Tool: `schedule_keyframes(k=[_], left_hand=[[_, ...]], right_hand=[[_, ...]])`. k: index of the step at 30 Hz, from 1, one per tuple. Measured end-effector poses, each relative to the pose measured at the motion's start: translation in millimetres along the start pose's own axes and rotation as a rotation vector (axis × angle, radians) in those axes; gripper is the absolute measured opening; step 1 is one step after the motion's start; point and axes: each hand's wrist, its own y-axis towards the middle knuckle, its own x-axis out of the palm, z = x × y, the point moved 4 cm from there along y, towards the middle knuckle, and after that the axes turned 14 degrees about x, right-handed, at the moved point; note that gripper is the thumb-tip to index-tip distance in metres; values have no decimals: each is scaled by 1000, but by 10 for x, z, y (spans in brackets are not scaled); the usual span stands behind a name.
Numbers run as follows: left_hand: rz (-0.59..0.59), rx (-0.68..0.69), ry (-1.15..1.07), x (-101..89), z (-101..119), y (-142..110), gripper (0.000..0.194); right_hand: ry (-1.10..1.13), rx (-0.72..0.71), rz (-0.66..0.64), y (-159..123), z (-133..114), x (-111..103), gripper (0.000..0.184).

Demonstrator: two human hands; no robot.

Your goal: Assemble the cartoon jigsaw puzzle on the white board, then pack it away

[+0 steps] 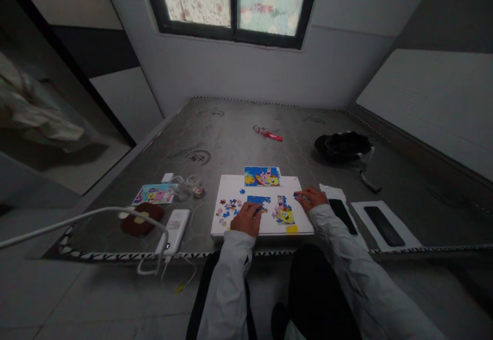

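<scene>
A white flat box [227,186] carries a jigsaw with blue and yellow cartoon pieces. My left hand [246,219] is closed, its fingertips at a blue joined section [258,199] and on a small puzzle piece [264,210] that is partly covered. Between my thumb and fingers, my right hand [311,198] pinches a blue puzzle piece [296,195] over the box's right side. Between the hands lies a joined yellow section [285,214]. Loose puzzle pieces [227,210] are scattered left of my left hand. A picture card [262,176] lies at the box's far edge.
Left stand a white power bank [177,227] with a cable, a brown item [141,220], a cartoon card [154,194] and clear plastic packaging [196,185]. A phone [342,215] and a dark slab [384,226] lie right. Farther back are a black cap [342,146] and red wrapper [269,134].
</scene>
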Motion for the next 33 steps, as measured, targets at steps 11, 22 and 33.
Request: schedule_keyframes(k=[11, 22, 33], left_hand=[[279, -50, -57, -146, 46, 86, 24], [195, -37, -26, -45, 167, 228, 23], [47, 10, 17, 155, 330, 267, 26]], right_hand=[[37, 70, -102, 70, -140, -108, 25], [574, 201, -178, -19, -594, -14, 29], [333, 82, -173, 18, -732, 191, 12]])
